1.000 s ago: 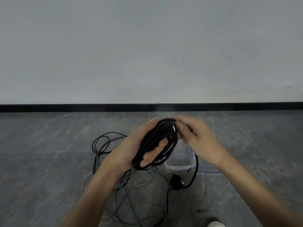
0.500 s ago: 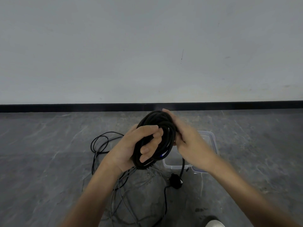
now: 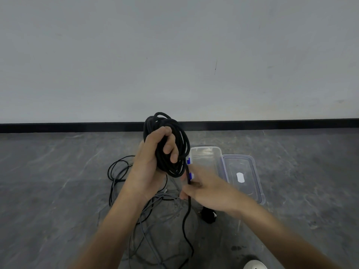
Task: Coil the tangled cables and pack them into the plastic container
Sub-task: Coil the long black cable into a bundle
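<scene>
At frame centre the left hand [image 3: 149, 164] wraps its grip round a nearly finished black coil [image 3: 175, 146]. Just below, the right hand [image 3: 206, 189] pinches its loose tail [image 3: 186, 216]. Other cables [image 3: 153, 202] lie tangled on the floor [image 3: 58, 171], and the plastic container [image 3: 206, 150] at centre right looks empty.

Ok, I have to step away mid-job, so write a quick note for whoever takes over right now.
Left hand: grips the coiled black cable, held up above the grey floor.
Right hand: pinches that cable's loose tail just below the coil.
Clear plastic container: open on the floor, its clear lid beside it; no cable visible inside.
Done: most of the black cable is coiled.
Left: wind in the tail, pack the coil, then coil and pack the tangled grey cables on the floor.
</scene>
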Tool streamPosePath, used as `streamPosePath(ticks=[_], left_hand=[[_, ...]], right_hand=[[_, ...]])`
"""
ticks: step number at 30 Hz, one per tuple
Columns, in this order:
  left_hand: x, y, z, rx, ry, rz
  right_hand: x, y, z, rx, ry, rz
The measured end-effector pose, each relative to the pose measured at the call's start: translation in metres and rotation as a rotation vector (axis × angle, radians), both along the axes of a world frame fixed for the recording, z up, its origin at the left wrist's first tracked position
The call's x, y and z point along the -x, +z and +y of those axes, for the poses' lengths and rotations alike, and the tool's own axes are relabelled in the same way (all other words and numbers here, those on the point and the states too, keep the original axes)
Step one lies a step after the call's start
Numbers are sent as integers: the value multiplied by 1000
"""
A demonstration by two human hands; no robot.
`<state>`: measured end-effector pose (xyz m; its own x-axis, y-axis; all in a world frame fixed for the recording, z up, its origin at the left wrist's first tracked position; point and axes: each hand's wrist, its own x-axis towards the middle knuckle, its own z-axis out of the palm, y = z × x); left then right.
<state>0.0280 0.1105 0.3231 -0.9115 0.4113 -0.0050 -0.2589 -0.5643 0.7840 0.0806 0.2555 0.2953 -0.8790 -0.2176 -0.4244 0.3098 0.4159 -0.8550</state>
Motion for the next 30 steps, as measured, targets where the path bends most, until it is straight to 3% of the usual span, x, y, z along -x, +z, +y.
streamPosePath(ticks=[5,11,17,26,30], left_hand=[[0,-1,2,105,126,64],[6,-3,-1,285,302,199],[7,-7,-2,331,341,278],[6,-12,-1,563,479,267],[5,-10,0,591,483,283]], right_hand=[[-2,11,5,92,68,-191],[-3,20,6,62,77,-78],[-6,24,12,88,203,-254],[-4,27,9,53,175,-29],[-7,27,4,118,208,-69]])
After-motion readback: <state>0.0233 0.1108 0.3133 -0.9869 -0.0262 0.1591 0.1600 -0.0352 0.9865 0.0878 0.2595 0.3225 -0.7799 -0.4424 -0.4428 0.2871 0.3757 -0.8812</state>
